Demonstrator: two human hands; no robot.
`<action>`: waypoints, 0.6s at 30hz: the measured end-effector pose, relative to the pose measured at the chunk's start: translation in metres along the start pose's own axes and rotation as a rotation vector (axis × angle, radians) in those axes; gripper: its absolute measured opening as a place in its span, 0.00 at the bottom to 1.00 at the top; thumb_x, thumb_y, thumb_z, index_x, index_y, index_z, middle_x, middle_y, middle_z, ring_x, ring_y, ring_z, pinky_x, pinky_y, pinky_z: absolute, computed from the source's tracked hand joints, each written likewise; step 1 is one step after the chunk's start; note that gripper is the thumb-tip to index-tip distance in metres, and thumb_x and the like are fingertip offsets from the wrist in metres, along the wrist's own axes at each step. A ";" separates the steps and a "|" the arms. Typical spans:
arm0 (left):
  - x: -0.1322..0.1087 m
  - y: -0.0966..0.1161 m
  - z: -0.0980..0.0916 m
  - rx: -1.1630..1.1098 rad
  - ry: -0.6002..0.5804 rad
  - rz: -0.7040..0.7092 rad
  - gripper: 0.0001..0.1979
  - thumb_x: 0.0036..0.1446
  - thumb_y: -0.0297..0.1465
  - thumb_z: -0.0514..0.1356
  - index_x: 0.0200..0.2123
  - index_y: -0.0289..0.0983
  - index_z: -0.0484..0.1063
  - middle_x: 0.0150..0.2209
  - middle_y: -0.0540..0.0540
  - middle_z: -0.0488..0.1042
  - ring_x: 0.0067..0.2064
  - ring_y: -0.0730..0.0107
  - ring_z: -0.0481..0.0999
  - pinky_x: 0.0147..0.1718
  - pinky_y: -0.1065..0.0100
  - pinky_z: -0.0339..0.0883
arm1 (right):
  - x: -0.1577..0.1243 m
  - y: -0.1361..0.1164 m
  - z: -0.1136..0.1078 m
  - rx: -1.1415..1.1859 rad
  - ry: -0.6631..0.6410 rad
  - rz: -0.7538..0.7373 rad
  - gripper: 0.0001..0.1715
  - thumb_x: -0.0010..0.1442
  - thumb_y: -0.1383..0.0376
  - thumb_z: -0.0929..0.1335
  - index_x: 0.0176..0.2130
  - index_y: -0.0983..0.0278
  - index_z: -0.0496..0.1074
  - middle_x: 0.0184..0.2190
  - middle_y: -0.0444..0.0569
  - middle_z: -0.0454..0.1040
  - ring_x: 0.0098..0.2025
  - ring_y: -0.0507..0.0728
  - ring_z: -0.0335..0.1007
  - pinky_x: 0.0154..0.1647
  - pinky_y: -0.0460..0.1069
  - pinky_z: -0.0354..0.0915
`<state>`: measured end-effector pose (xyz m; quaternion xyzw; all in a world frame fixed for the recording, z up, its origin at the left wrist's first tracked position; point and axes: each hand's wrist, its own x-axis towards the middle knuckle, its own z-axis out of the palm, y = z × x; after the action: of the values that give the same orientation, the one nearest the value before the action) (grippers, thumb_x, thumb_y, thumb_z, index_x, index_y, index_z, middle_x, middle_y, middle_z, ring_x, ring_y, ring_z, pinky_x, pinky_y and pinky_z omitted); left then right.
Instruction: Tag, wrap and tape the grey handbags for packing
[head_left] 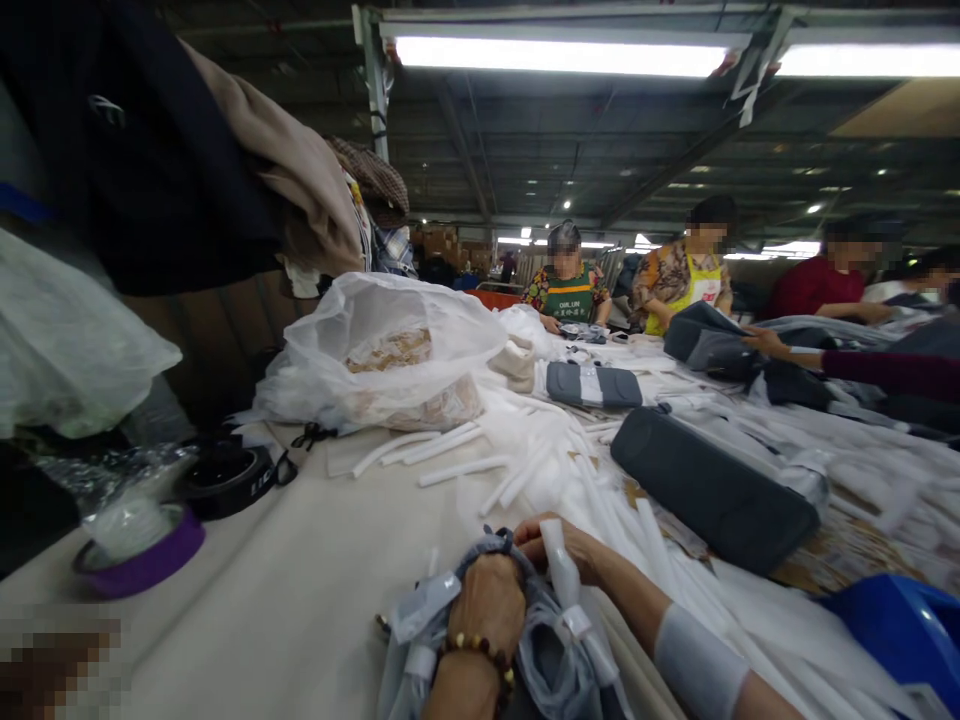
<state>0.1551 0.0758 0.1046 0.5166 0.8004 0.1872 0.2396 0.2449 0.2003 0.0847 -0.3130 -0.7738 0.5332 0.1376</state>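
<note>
- While the grey strapped bundle (551, 655) lies beneath the fingers, the left hand (489, 592) bends over it, fingertips hidden; I cannot tell their grip.
- The right hand (561, 548) touches its far edge with curled fingers; whether they pinch is unclear.
- Beyond the fingers lie white strips (461, 472).
- To their right, a dark grey padded piece (709, 490); well left, a purple ring (150, 568).

The grey bundle (546, 648) looks cloth, its wraps (426, 606) smooth plastic.
</note>
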 end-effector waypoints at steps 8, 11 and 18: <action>-0.013 -0.002 0.003 0.118 0.175 0.025 0.16 0.58 0.24 0.46 0.35 0.34 0.75 0.37 0.39 0.78 0.42 0.61 0.76 0.42 0.66 0.66 | -0.079 -0.044 0.029 0.026 0.468 -0.209 0.20 0.54 0.54 0.63 0.42 0.65 0.69 0.33 0.50 0.72 0.34 0.56 0.68 0.35 0.49 0.64; -0.018 -0.004 0.001 0.146 0.178 0.086 0.13 0.59 0.27 0.49 0.34 0.36 0.74 0.37 0.42 0.78 0.41 0.62 0.76 0.39 0.68 0.66 | -0.102 -0.049 0.065 -0.021 0.410 -0.205 0.12 0.58 0.60 0.60 0.38 0.63 0.67 0.32 0.49 0.72 0.35 0.56 0.69 0.38 0.49 0.64; -0.028 -0.001 -0.003 0.170 0.240 0.181 0.15 0.58 0.22 0.45 0.36 0.34 0.71 0.38 0.40 0.75 0.41 0.63 0.75 0.39 0.66 0.64 | -0.086 -0.043 0.077 -0.238 0.512 0.026 0.14 0.62 0.66 0.57 0.36 0.64 0.69 0.35 0.53 0.75 0.39 0.60 0.71 0.41 0.52 0.62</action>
<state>0.1626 0.0499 0.1122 0.5790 0.7864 0.1999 0.0797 0.2538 0.0793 0.1037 -0.4616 -0.7669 0.3436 0.2839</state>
